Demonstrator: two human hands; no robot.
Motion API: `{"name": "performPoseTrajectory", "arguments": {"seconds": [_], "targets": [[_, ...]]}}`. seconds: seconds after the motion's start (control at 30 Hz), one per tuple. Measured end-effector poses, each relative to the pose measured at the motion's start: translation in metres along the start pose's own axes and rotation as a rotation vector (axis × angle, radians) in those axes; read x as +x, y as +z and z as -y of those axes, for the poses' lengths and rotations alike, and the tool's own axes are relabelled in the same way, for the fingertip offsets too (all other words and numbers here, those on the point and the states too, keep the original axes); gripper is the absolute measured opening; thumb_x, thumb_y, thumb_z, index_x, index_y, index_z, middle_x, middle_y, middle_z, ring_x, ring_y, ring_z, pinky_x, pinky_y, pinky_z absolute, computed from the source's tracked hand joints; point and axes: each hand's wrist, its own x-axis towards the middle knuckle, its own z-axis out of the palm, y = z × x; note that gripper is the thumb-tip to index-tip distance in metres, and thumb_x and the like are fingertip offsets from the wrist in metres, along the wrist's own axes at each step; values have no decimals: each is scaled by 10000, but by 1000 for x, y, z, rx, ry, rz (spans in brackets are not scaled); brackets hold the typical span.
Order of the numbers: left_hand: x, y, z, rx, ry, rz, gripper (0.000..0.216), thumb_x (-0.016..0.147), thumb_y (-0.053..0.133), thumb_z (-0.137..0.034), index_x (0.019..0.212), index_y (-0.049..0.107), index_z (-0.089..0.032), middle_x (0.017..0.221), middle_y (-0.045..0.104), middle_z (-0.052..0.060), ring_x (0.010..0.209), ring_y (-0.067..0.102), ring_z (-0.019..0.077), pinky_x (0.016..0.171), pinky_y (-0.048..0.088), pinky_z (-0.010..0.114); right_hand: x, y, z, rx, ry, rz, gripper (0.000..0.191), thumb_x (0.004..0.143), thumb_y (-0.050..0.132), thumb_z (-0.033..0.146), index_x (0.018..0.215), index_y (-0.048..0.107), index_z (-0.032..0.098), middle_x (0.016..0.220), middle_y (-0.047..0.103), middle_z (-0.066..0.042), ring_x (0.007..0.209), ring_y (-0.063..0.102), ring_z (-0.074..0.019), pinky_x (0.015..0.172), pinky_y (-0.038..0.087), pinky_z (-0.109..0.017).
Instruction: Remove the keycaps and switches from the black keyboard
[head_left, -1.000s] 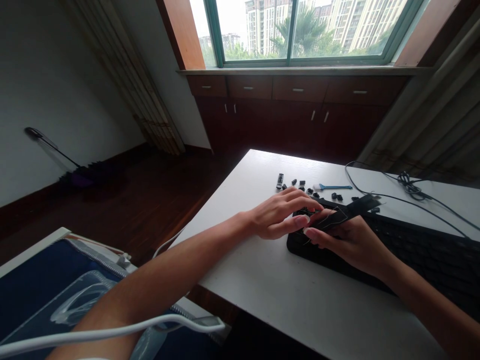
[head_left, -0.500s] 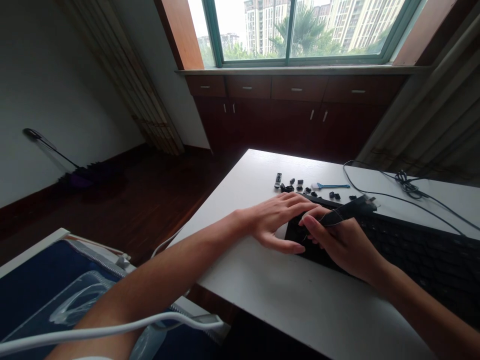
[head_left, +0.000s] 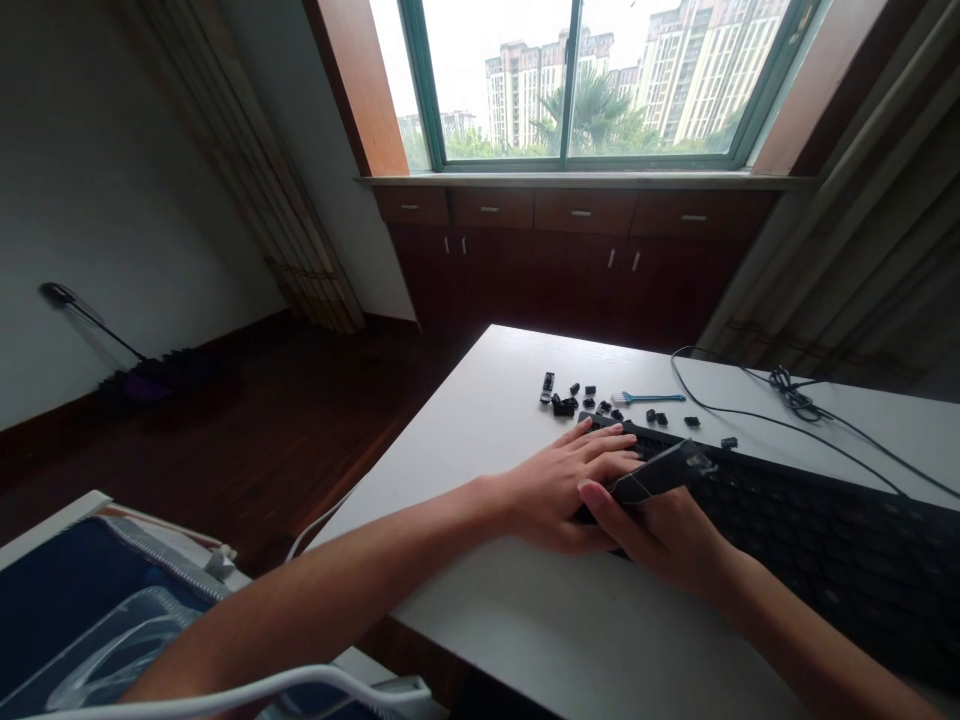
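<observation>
A black keyboard (head_left: pixel 817 530) lies along the right side of the white table (head_left: pixel 450 470). My left hand (head_left: pixel 559 490) rests flat over its left end, fingers spread and holding nothing. Pinched in my right hand (head_left: pixel 667 545) is a dark, flat-handled tool with thin wire, which looks like a keycap puller (head_left: pixel 651 478). Its handle tilts up to the right; the working end is hidden behind my hands. The right hand is touching or very close to my left fingers. Loose black keycaps (head_left: pixel 564 406) are scattered behind the keyboard.
A small blue-handled brush (head_left: pixel 654 398) lies among the keycaps. Behind the keyboard runs a black cable (head_left: pixel 791 392), partly coiled. In the lower left are a dark blue zippered item (head_left: pixel 75 600) and a white cord (head_left: pixel 300 678). Cabinets (head_left: pixel 510 270) stand beneath the window.
The view has tilted up slightly. My right hand has moved closer to my left, and the puller's handle now overlaps the left fingertips. My left thumb has gone behind the right hand.
</observation>
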Motion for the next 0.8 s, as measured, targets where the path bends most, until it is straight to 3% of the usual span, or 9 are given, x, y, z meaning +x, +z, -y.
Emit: {"name": "performPoseTrajectory", "arguments": {"seconds": [0.2,0.3,0.4,0.6,0.8], "targets": [[-1,12,3,57,-77,-13,724,842,598,-324,1509,358,-178,1622,325,135,1514,288,371,1304,120,548,4,10,3,-23,8,-46,203,982,513,253,810,608,205,797,724,-58,755,701,-212,764,539,-333],[-1,16,7,46,-74,-36,842,836,598,-380,1573,234,-197,1626,317,131,1505,301,382,1307,120,543,8,13,5,-21,24,-52,270,996,477,271,746,563,213,729,697,-50,695,686,-206,724,533,-322],[-1,17,7,51,-72,-31,873,826,598,-412,1581,206,-218,1619,334,124,1498,310,398,1303,127,555,8,15,6,-26,15,-74,291,995,470,280,717,535,224,692,669,-39,666,668,-200,729,536,-325],[1,11,-1,63,-103,4,795,857,563,-352,1565,255,-165,1606,358,125,1514,294,356,1312,107,495,4,15,3,2,35,-96,301,1004,462,270,715,522,215,712,687,-38,677,683,-190,691,522,-298],[2,8,-8,58,-120,-1,710,946,496,-359,1580,219,-203,1627,330,106,1535,268,280,1305,81,503,3,15,2,7,31,-184,291,1007,465,259,731,542,205,683,660,-25,640,659,-177,663,499,-287]]}}
